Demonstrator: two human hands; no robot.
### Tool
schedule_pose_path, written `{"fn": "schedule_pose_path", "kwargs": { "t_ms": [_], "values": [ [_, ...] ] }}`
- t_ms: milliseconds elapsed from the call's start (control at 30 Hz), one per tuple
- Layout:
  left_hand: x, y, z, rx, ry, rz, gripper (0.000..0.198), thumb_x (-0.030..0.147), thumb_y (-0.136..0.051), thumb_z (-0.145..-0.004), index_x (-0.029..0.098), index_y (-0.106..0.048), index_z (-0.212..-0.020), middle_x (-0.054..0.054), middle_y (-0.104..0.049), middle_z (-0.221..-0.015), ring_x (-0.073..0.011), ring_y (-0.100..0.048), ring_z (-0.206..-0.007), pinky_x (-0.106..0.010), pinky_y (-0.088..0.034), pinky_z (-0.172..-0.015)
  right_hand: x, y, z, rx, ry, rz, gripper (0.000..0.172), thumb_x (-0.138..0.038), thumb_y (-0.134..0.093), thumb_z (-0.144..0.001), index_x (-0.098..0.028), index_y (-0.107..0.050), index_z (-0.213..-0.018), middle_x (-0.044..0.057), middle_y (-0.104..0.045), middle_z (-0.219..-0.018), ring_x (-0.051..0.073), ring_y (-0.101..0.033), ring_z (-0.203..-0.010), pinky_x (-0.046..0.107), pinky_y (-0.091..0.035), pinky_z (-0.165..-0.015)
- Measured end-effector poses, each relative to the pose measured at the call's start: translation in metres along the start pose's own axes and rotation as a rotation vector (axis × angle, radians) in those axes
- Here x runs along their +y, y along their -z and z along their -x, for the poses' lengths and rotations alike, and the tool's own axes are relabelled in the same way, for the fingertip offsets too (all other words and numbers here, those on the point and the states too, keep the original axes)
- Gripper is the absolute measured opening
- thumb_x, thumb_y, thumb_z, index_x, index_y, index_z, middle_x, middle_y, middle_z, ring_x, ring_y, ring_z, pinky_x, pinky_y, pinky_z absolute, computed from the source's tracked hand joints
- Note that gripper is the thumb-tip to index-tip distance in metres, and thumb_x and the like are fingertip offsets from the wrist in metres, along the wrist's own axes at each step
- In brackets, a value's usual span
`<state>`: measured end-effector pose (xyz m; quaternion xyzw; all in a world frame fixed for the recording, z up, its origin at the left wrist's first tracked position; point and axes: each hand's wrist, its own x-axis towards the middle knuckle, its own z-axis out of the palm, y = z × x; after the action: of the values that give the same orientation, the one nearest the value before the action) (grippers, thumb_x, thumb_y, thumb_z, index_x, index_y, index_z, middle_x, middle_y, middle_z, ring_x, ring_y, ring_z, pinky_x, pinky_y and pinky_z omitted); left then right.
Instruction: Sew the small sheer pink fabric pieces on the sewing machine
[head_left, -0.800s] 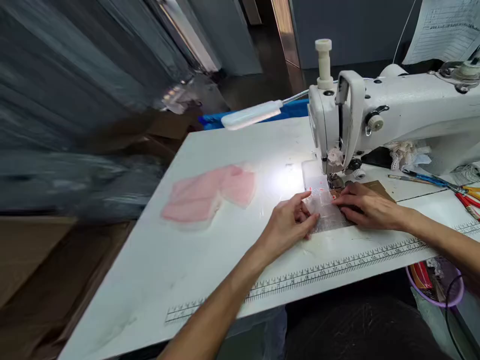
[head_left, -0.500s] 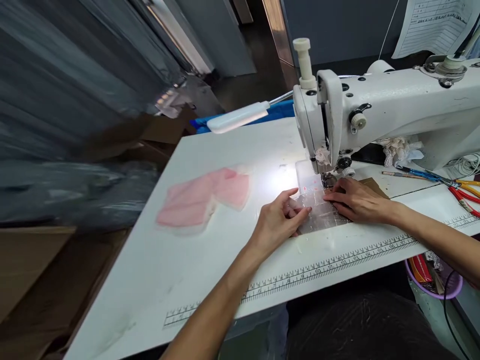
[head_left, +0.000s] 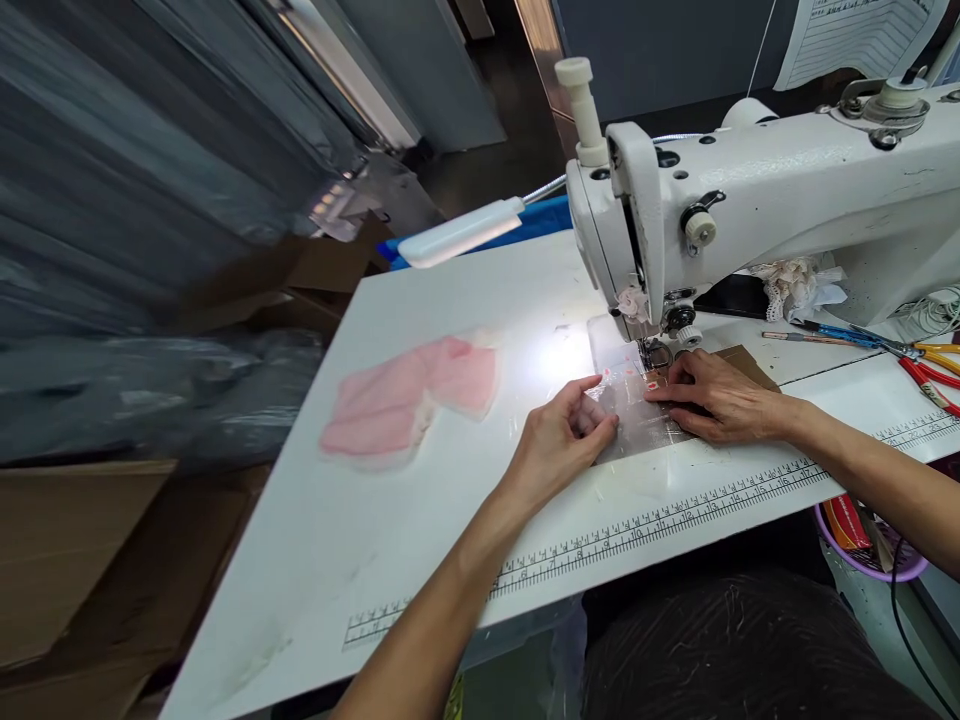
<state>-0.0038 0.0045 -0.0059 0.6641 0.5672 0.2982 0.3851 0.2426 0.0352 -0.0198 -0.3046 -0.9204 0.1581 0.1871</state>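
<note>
A piece of sheer fabric (head_left: 628, 412) with small pinkish-red marks lies under the needle area of a white sewing machine (head_left: 750, 190). From the left, my left hand (head_left: 566, 430) curls round its edge, thumb and forefinger a little apart, and the sheer layer seems to cover the inner fingertips. My right hand (head_left: 712, 398) presses and pinches the same fabric just in front of the presser foot (head_left: 654, 355). Exactly what lies under the right fingers is hidden. Left of my hands, a pink piece with a sheer pale edge (head_left: 409, 400) rests flat on the white table (head_left: 300, 560).
A lamp (head_left: 461, 232) reaches over the table's back edge. Scissors and other tools (head_left: 919, 365) lie at right, near bunched lace (head_left: 795, 285). Brown card (head_left: 746, 368) sits beside my right hand. A purple basket (head_left: 911, 570) stands below; cardboard boxes (head_left: 82, 560) are at left.
The view has shifted slightly, moving the machine a little left in the picture. Both hands keep nearly the same place on the fabric; a red mark now shows by my right fingertips.
</note>
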Motion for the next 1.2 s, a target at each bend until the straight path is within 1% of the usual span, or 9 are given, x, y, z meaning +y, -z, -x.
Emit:
{"fn": "schedule_pose_path", "kwargs": {
  "t_ms": [167,333,467,633,833,900,1000,1100,1200],
  "values": [
    [-0.002,-0.001,-0.001,0.003,0.001,-0.011,0.05,0.033,-0.063,-0.078,0.016,-0.057,-0.124,0.003,-0.065,-0.073,-0.0087,-0.054,-0.051,-0.022,-0.047,-0.047,0.001,-0.001,0.002,0.023,0.003,-0.007,0.036,-0.023,-0.052,-0.096,-0.02,-0.064,-0.129,0.012,-0.058,-0.111,0.026,-0.051,-0.101,0.048,-0.05,-0.094],
    [-0.001,-0.001,0.0,0.004,0.003,-0.027,0.05,0.035,-0.061,-0.079,0.015,-0.056,-0.125,0.002,-0.065,-0.073,-0.0094,-0.054,-0.051,-0.023,-0.046,-0.047,0.001,-0.001,0.003,0.026,-0.02,-0.007,0.036,-0.023,-0.049,-0.097,-0.021,-0.063,-0.131,0.012,-0.058,-0.112,0.025,-0.052,-0.104,0.046,-0.049,-0.095],
    [-0.002,-0.002,0.0,0.005,-0.024,-0.061,0.046,0.031,-0.06,-0.079,0.016,-0.058,-0.123,0.003,-0.064,-0.071,-0.0094,-0.054,-0.052,-0.023,-0.045,-0.049,-0.002,-0.001,0.003,0.015,-0.032,0.025,0.037,-0.024,-0.049,-0.097,-0.018,-0.062,-0.131,0.013,-0.057,-0.112,0.027,-0.051,-0.105,0.048,-0.05,-0.094],
    [-0.001,-0.003,0.0,0.02,-0.05,-0.128,0.044,0.027,-0.06,-0.079,0.017,-0.06,-0.122,0.004,-0.064,-0.069,-0.0103,-0.056,-0.055,-0.023,-0.046,-0.053,-0.005,-0.001,0.003,0.004,-0.05,0.056,0.037,-0.024,-0.047,-0.098,-0.018,-0.061,-0.131,0.014,-0.055,-0.11,0.028,-0.051,-0.105,0.048,-0.05,-0.093],
    [-0.001,-0.002,0.0,0.026,-0.081,-0.14,0.041,0.025,-0.058,-0.08,0.017,-0.06,-0.12,0.003,-0.064,-0.068,-0.0104,-0.055,-0.055,-0.024,-0.046,-0.053,-0.008,0.002,0.004,-0.001,-0.085,0.007,0.038,-0.024,-0.046,-0.098,-0.019,-0.06,-0.134,0.013,-0.056,-0.112,0.027,-0.051,-0.107,0.047,-0.048,-0.096],
    [-0.002,-0.003,0.0,0.036,-0.089,-0.145,0.039,0.025,-0.058,-0.08,0.017,-0.061,-0.119,0.003,-0.064,-0.068,-0.0103,-0.055,-0.055,-0.024,-0.046,-0.052,-0.01,0.005,0.005,-0.01,-0.096,-0.037,0.039,-0.022,-0.046,-0.098,-0.02,-0.059,-0.135,0.012,-0.057,-0.113,0.026,-0.052,-0.108,0.046,-0.048,-0.096],
    [-0.002,-0.003,0.001,0.049,-0.104,-0.155,0.038,0.024,-0.059,-0.081,0.018,-0.061,-0.118,0.002,-0.065,-0.069,-0.0103,-0.055,-0.056,-0.023,-0.047,-0.052,-0.011,0.011,0.008,-0.056,-0.062,-0.078,0.038,-0.021,-0.05,-0.097,-0.027,-0.062,-0.132,0.01,-0.058,-0.116,0.025,-0.052,-0.11,0.045,-0.047,-0.096],
    [-0.002,-0.002,0.002,0.052,-0.103,-0.166,0.039,0.024,-0.059,-0.082,0.018,-0.061,-0.12,0.002,-0.065,-0.069,-0.0106,-0.056,-0.057,-0.023,-0.048,-0.053,-0.011,0.013,0.009,-0.103,-0.013,-0.044,0.035,-0.02,-0.056,-0.094,-0.031,-0.067,-0.126,0.009,-0.057,-0.118,0.027,-0.05,-0.112,0.048,-0.046,-0.096],
    [-0.002,-0.002,0.002,0.045,-0.089,-0.17,0.039,0.024,-0.059,-0.082,0.019,-0.061,-0.12,0.002,-0.065,-0.069,-0.0109,-0.057,-0.057,-0.024,-0.049,-0.054,-0.012,0.013,0.009,-0.123,-0.021,0.009,0.036,-0.02,-0.058,-0.093,-0.032,-0.068,-0.125,0.01,-0.056,-0.118,0.029,-0.049,-0.113,0.052,-0.045,-0.093]
  ]
}}
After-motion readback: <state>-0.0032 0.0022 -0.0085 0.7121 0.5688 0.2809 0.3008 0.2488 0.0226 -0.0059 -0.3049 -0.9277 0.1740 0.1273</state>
